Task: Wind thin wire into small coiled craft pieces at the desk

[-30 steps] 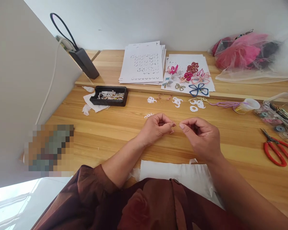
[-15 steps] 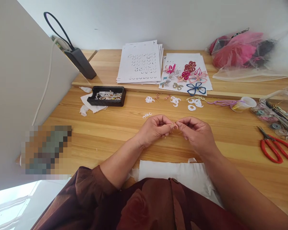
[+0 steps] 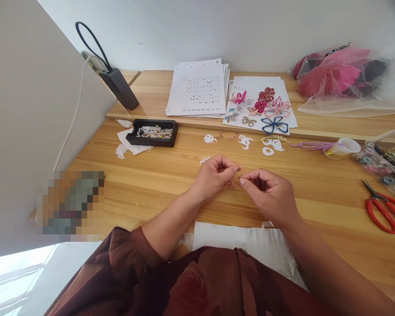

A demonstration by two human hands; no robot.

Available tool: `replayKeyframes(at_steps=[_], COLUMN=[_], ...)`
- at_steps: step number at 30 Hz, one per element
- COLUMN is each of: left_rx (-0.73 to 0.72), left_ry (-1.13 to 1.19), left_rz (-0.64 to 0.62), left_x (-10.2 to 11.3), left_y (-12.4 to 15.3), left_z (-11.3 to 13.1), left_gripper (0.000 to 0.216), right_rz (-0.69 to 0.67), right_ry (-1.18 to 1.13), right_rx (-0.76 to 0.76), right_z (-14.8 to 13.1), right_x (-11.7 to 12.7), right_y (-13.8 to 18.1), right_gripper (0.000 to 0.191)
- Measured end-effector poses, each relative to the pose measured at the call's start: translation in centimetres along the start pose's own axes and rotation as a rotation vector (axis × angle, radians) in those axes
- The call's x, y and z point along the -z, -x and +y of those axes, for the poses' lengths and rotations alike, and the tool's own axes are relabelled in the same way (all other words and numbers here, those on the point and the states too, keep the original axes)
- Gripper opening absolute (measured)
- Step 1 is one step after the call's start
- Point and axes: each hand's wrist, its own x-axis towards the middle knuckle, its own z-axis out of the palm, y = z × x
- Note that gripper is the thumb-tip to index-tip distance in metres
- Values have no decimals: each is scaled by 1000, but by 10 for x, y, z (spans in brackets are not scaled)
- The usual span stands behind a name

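Currently the left hand [image 3: 213, 179] pinches a small pink piece [image 3: 239, 169] between thumb and forefinger, above the middle of the table [image 3: 145, 184]; the right hand [image 3: 272, 193] is just beside it, apart, thumb and forefinger pressed together, on what I cannot tell. Near the table's back edge lie white cutouts [image 3: 278, 146] and a black box [image 3: 148, 141]; near its right edge, scissors [image 3: 375, 194]

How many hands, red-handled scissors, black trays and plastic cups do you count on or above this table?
Hands: 2 (left hand, right hand)
Red-handled scissors: 1
Black tray: 1
Plastic cup: 1
Total: 5
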Motion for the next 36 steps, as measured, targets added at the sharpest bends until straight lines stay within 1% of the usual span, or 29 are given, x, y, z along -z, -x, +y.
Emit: replayKeyframes(at_steps=[2, 4, 6, 10, 14, 17, 22, 26, 28, 31, 36], left_rx=[-12, -23, -25, 12, 38, 65, 108, 61, 34, 2, -35], left_ry=[-53, -107, -149, -171, -108, -58, -49, 10, 55, 71, -39], left_rz=[2, -11, -45, -126, -209, -231, -200, -165, -137, -83, 11], left_x=[0, -1, -1, -1, 0, 0, 0, -1, -1, -1, 0], left_y=[0, 1, 2, 5, 5, 6, 6, 5, 4, 2, 1], left_z=[-1, -1, -2, -1, 2, 4, 4, 3, 2, 1, 0], left_gripper=[19, 17, 16, 16, 15, 16, 23, 28, 31, 31, 23], right_rz=[37, 68, 96, 121, 94, 66, 25, -42, -83, -123, -107], right_ry=[89, 131, 123, 24, -101, -193, -292, -410, -452, -407, -181], right_rx=[100, 179, 193, 94, 4, -45, -135, -299, -346, -320, -133], right_z=[-1, -2, -2, -1, 1, 3, 6, 6, 6, 4, 0], right_x=[0, 1, 3, 7, 8, 9, 9, 8, 6, 5, 4], right_y=[2, 3, 2, -3, -7, -11, -16, -17, -16, -13, -6], right_gripper=[7, 4, 3, 7, 8, 8, 12, 23, 27, 26, 16])
